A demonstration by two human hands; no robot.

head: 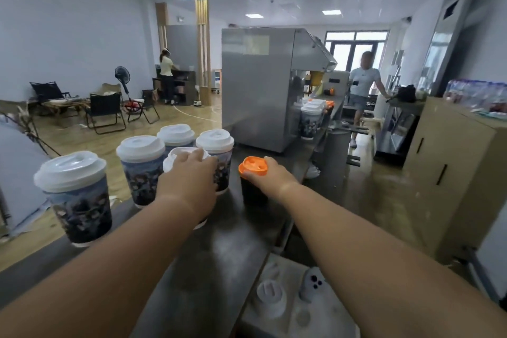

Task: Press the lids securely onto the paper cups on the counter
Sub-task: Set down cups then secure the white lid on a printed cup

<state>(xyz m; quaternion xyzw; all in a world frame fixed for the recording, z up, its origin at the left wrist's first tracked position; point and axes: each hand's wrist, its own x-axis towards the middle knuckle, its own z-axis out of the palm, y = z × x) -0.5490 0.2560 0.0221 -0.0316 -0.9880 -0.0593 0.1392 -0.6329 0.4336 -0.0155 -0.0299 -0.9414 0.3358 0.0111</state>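
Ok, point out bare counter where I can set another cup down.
Bare counter lies on your side of the black cup. Another strip runs beyond its orange lid toward the steel machine. The left edge is crowded with white-lidded cups.

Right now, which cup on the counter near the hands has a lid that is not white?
The short dark cup under the right hand: its lid is orange; the others' are white.

Drinks shop, steel counter (219,241), lidded takeaway cups (142,170), sealing machine (260,85)
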